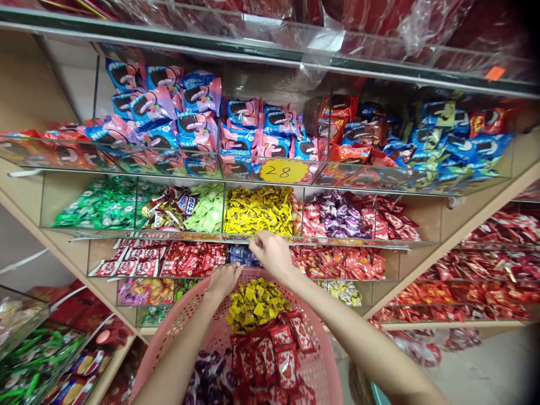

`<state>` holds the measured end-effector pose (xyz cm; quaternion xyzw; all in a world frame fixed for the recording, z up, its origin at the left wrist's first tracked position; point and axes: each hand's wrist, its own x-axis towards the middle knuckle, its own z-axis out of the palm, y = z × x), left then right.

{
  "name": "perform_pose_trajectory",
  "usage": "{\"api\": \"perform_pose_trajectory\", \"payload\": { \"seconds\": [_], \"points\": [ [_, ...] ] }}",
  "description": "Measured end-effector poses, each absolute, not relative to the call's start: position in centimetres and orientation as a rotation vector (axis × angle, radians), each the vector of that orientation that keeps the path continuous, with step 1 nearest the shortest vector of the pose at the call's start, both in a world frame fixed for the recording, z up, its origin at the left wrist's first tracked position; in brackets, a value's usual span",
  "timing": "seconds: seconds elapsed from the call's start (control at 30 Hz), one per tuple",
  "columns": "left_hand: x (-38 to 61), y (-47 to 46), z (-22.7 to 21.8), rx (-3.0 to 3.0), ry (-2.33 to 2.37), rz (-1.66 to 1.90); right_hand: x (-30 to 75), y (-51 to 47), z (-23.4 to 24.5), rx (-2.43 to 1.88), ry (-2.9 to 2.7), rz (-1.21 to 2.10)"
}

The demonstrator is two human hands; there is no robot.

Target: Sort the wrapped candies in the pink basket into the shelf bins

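Your right hand (273,253) reaches toward twelve o'clock, fingers pressed together against the acrylic bin's edge (202,236). Your left hand (223,283) curls just above the rim of the pink basket (316,360), its grip impossible to tell.

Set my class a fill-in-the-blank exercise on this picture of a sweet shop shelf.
The round yellow sign reads ____.
The pink plastic basket holds yellow wrapped sweets, red packets and ____ wrapped sweets.
The lower hand, just above the basket's rim, is the person's ____ hand.

Missing words: 28; purple; left.
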<state>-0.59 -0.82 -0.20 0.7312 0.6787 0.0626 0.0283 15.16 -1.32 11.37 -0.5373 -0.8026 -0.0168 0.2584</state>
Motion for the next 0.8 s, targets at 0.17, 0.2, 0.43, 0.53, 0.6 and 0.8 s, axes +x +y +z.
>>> {"api": "perform_pose_trajectory", "payload": {
  "seconds": [0.17,0.2,0.43,0.53,0.6,0.8],
  "points": [
    [-0.6,-0.9,0.0,2.249,2.078,0.189,17.1,3.4,14.5,-1.56,-2.157,-0.15],
    [-0.6,-0.9,0.1,2.245,2.075,0.187,17.3,4.3,14.7,-1.582,-2.186,-0.141],
    [-0.5,-1.0,0.2,2.222,2.092,0.174,16.8,6.5,14.4,-1.65,-2.36,-0.098],
    [-0.6,-0.9,0.2,2.217,2.093,0.179,16.5,6.4,14.3,-1.662,-2.368,-0.131],
    [-0.6,-0.9,0.1,2.22,2.093,0.184,16.6,6.3,14.4,-1.657,-2.336,-0.155],
    [-0.5,-0.9,0.1,2.237,2.088,0.178,18.0,4.7,15.4,-1.532,-2.18,-0.167]
  ]
}}
